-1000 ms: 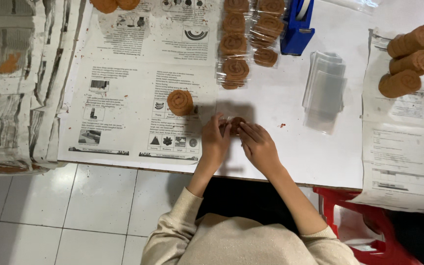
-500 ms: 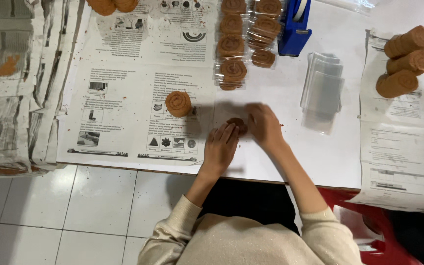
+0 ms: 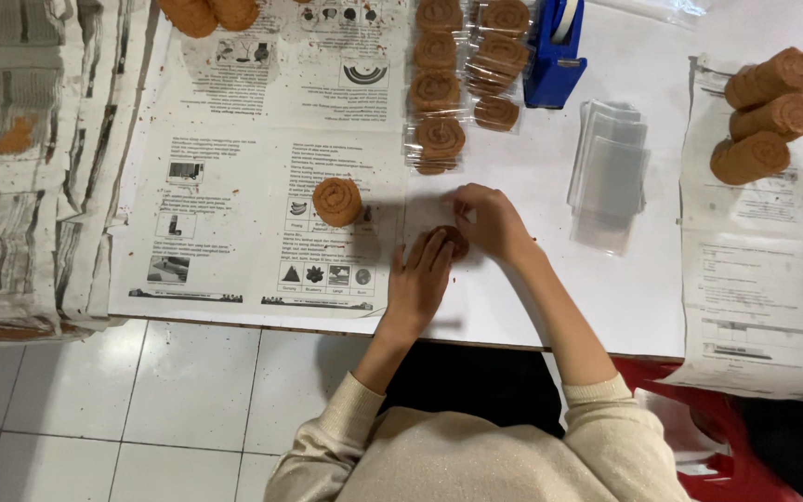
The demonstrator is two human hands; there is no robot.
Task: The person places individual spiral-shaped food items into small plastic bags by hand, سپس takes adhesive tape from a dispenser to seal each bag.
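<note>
A brown spiral roll slice (image 3: 451,241) lay on the counter (image 3: 532,297), apparently inside a clear sleeve, between both hands. The sleeve would best be held flat and the slice kept centred, so the film closed without creasing. The left hand (image 3: 420,282) was laid flat, fingers pressed on the slice's near edge. The right hand (image 3: 487,221) was curled, its fingertips pinching at the far edge.

snack-packing table (image 3: 513,307); bagged rolls (image 3: 439,88); tape dispenser (image 3: 555,56)
</note>
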